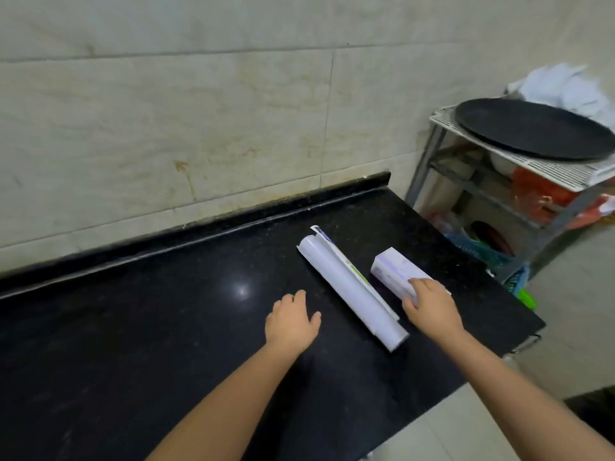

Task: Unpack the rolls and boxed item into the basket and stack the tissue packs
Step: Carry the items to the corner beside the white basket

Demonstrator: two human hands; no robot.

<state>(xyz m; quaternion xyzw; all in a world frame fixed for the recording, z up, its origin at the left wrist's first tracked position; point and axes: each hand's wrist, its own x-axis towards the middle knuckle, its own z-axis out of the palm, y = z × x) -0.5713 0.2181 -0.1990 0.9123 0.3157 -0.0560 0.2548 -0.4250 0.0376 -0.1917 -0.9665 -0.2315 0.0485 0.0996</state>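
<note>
A long white roll (349,287) lies diagonally on the black counter (166,321), with a printed flap or box edge along its far side. To its right sits a small white and lilac box (394,267). My right hand (429,304) rests on the near end of that box, fingers curled over it. My left hand (293,319) hovers flat above the counter, left of the roll, fingers apart and holding nothing. No basket or tissue packs are visible.
A tiled wall runs behind the counter. Past the counter's right edge stands a metal rack (519,168) with a round black tray (535,131) on top, white cloth behind it, and bags on lower shelves.
</note>
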